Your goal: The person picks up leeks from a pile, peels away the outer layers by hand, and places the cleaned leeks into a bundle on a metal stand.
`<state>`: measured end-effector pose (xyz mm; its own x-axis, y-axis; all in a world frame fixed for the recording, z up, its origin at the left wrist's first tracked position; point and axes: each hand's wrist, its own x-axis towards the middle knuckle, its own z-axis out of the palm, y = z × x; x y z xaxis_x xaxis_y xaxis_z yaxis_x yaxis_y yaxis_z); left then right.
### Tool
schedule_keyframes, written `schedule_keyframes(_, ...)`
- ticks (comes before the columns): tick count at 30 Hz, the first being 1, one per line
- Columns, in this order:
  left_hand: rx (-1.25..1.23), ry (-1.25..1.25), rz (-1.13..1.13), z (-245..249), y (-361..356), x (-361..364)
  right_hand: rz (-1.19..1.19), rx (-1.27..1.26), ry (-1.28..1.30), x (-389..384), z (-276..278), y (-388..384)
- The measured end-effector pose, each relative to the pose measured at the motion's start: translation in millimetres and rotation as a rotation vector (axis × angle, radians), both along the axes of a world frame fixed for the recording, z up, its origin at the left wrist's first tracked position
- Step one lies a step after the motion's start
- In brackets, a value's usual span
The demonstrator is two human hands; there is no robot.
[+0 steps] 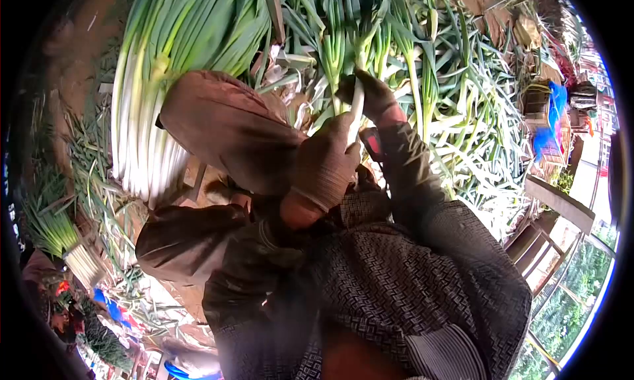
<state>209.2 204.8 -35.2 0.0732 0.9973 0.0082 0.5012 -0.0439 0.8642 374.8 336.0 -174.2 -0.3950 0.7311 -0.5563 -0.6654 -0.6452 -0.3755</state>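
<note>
Both my hands wear dark, dirty gloves and grip one leek point(357, 101) with a white stem and green leaves. My left hand point(327, 162) closes around the lower part of the stem. My right hand point(371, 92) holds the same stem higher up, where the white turns green. The leek is held over my brown-trousered knee point(224, 122). Patterned grey sleeves point(422, 261) cover my arms.
A big bundle of cleaned leeks point(155, 89) lies at the left beside my knee. A loose heap of leeks point(456, 102) spreads behind my hands and to the right. A smaller trimmed bundle point(63, 231) lies far left. A wooden bench point(558, 208) and blue cloth point(553, 115) stand right.
</note>
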Motion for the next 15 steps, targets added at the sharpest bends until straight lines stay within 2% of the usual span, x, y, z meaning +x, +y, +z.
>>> schedule_keyframes(1, -0.003, -0.045, 0.01, 4.7, 2.2, -0.7, -0.057, 0.026, 0.199, 5.7, -31.7, 20.9)
schedule_keyframes(3, -0.001, -0.139, 0.025, 13.6, 7.1, -4.1, -0.006, 0.306, -0.101, 7.1, -6.8, 49.5)
schedule_keyframes(4, -0.05, -0.273, -0.005, 22.9, 12.5, -11.7, 0.004, 0.427, -0.263, 7.4, 6.3, 64.6)
schedule_keyframes(5, -0.023, -0.198, -0.028, 22.8, 14.9, -14.3, -0.14, 0.22, -0.081, 5.3, 23.2, 69.9)
schedule_keyframes(7, -0.068, 0.091, -0.079, 38.9, 7.6, -14.5, -0.232, 0.291, -0.3, 5.5, 48.6, 79.9)
schedule_keyframes(9, -0.238, -0.188, -0.263, 83.6, 0.2, -23.6, -0.258, 0.41, -0.156, 25.9, 44.8, 102.0)
schedule_keyframes(10, -0.195, -0.236, -0.342, 89.8, -2.7, -27.6, -0.34, 0.449, -0.27, 37.8, 33.0, 117.0)
schedule_keyframes(11, -0.154, -0.287, -0.422, 96.1, -5.6, -31.5, -0.287, 0.535, -0.328, 50.6, 32.0, 120.8)
schedule_keyframes(12, 0.011, -0.249, -0.478, 93.8, -9.2, -36.3, -0.24, 0.547, -0.294, 61.3, 30.0, 122.5)
schedule_keyframes(14, 0.044, 0.086, -0.428, 89.3, 4.9, -52.7, -0.078, 0.638, -0.201, 69.8, 26.3, 117.8)
schedule_keyframes(15, 0.055, 0.253, -0.409, 87.2, 11.7, -60.9, -0.103, 0.603, 0.001, 62.3, 23.1, 105.3)
